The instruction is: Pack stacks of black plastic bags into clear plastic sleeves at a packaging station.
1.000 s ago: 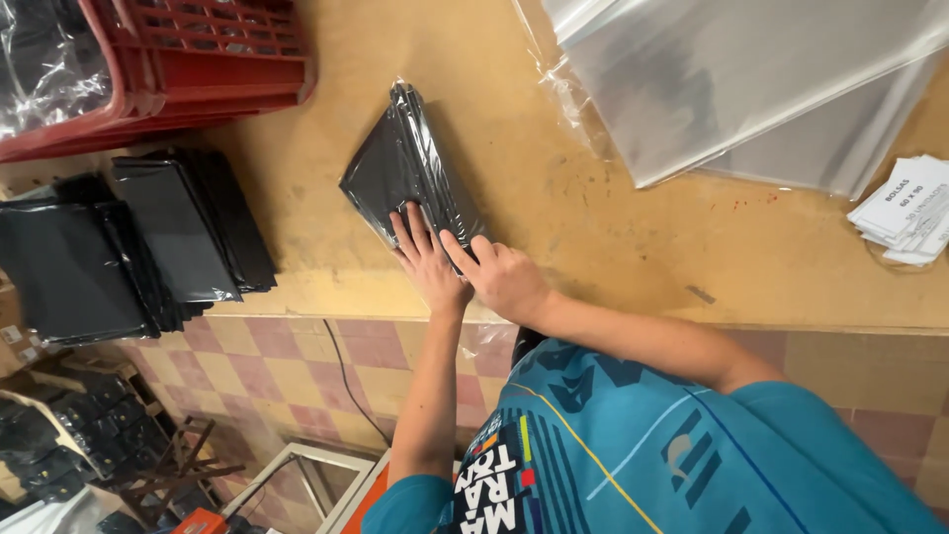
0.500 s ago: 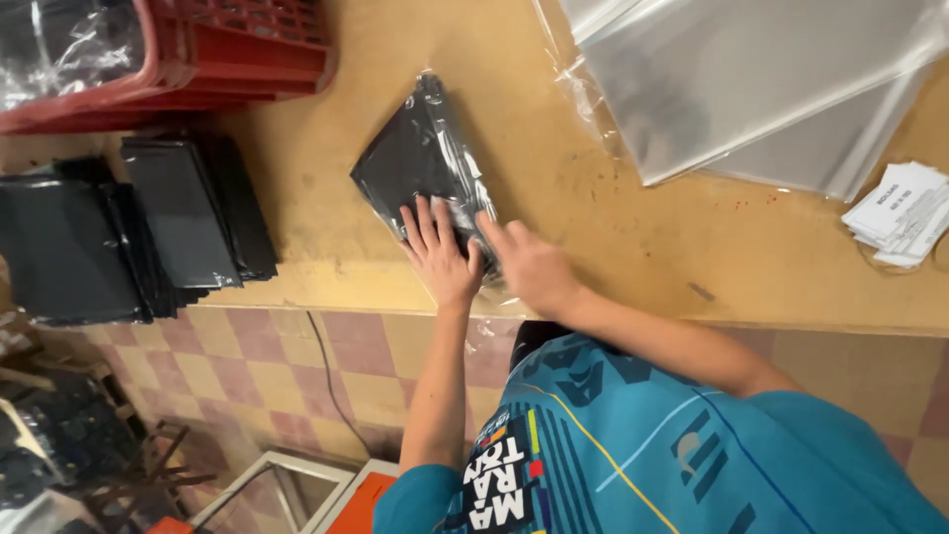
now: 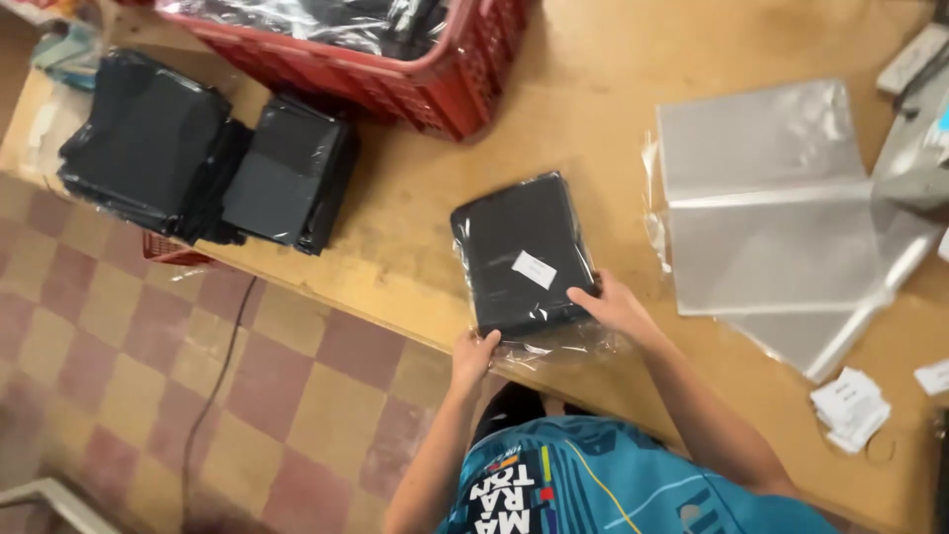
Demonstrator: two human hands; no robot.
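Head view looks straight down on a person in a teal printed shirt (image 3: 633,489) standing at the near edge of a wooden table (image 3: 603,119). Both forearms reach up from the bottom of the picture. The left hand (image 3: 473,358) grips the near left corner of a bagged black garment (image 3: 522,255), fingers curled around the loose clear plastic at the table's edge. The right hand (image 3: 615,307) rests on the near right corner of the same packet, fingers pressed flat against its surface. The packet lies flat on the table near the front edge, slightly tilted, with a small white label (image 3: 534,269) on its upper face. Just to the right lies a spread of empty clear plastic bags (image 3: 771,227), and near the right edge sits a small stack of white paper tags (image 3: 850,405). Farther left, two piles of bagged black garments (image 3: 213,163) rest at the table's corner. Beyond them stands a red plastic crate (image 3: 435,84) holding more bagged dark items. Below the table a checked tile floor (image 3: 198,396) shows.
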